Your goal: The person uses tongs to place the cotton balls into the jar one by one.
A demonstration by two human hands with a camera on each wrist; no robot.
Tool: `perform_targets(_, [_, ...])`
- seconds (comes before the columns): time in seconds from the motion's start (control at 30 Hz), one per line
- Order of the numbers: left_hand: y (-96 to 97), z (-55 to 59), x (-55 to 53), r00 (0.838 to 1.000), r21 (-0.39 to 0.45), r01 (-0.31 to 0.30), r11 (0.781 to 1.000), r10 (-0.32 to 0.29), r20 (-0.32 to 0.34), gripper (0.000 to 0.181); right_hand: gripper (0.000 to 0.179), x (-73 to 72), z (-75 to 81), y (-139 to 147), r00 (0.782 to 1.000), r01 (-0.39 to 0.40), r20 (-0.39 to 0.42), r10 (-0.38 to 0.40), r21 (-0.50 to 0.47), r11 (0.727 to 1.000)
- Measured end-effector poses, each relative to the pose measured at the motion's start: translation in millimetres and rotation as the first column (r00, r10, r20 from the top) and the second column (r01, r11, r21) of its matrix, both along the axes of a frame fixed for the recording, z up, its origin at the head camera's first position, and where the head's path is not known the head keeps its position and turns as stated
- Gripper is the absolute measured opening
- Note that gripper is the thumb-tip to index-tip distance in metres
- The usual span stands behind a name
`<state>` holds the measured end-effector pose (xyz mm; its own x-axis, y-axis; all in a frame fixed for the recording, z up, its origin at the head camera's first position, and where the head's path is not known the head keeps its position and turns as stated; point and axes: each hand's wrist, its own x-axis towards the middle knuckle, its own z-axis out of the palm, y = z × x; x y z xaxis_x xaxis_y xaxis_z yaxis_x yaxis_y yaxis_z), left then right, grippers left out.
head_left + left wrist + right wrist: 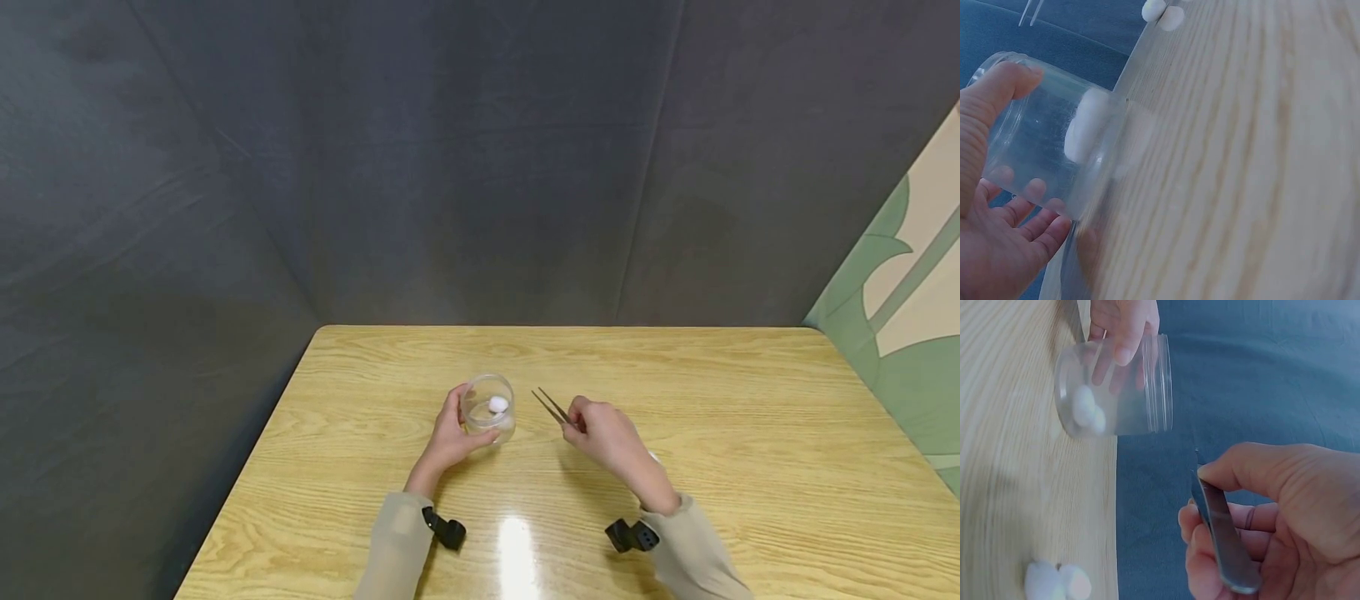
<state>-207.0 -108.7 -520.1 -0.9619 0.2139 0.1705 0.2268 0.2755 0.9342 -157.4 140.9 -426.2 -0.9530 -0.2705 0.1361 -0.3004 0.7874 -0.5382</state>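
My left hand (452, 437) grips a clear, open-topped plastic jar (1127, 409) from its left side, thumb on the near wall and fingers round the far side. Inside, white cotton balls (1084, 407) lie together on the jar's bottom. To the right of the jar, my right hand (611, 435) pinches metal tweezers (1225, 540) between thumb and fingers. The two tips point toward the jar, spread apart with nothing between them. On the tabletop below the right hand lie more white cotton balls (1044, 582), mostly hidden behind the right wrist in the head view.
Both hands work over a light wood-grain table (360, 392). A dark cloth screen (465, 167) stands along its far edge and left side. A green and beige patterned surface (900, 333) lies beyond the right edge. Each wrist wears a small black camera (450, 533).
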Motion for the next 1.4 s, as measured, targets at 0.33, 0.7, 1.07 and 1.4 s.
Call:
perform_targets(0.33, [-0.1, -1.7, 0.3, 1.0, -0.009, -0.005, 1.0, 0.006, 0.003, 0.083, 0.014, 3.6, -1.4, 12, 0.999, 0.035, -0.022, -0.035, -0.009, 0.999])
perform_targets(0.7, [-0.2, -0.8, 1.3, 1.0, -0.006, -0.001, 1.0, 0.001, -0.006, 0.083, 0.013, 5.7, -4.1, 25, 0.998, 0.055, -0.018, -0.055, -0.024, 0.998])
perform_targets(1.07, [-0.3, 1.4, 0.5, 1.0, -0.014, -0.004, 1.0, 0.004, -0.004, 0.083, 0.014, 7.3, -6.5, 39, 0.996, 0.085, -0.029, -0.085, -0.007, 0.996])
perform_targets(1.4, [-0.6, 1.0, -0.1, 1.0, -0.011, -0.004, 1.0, 0.004, -0.012, 0.082, 0.013, 10.0, -7.5, 49, 0.995, 0.103, 0.019, -0.103, -0.015, 0.995])
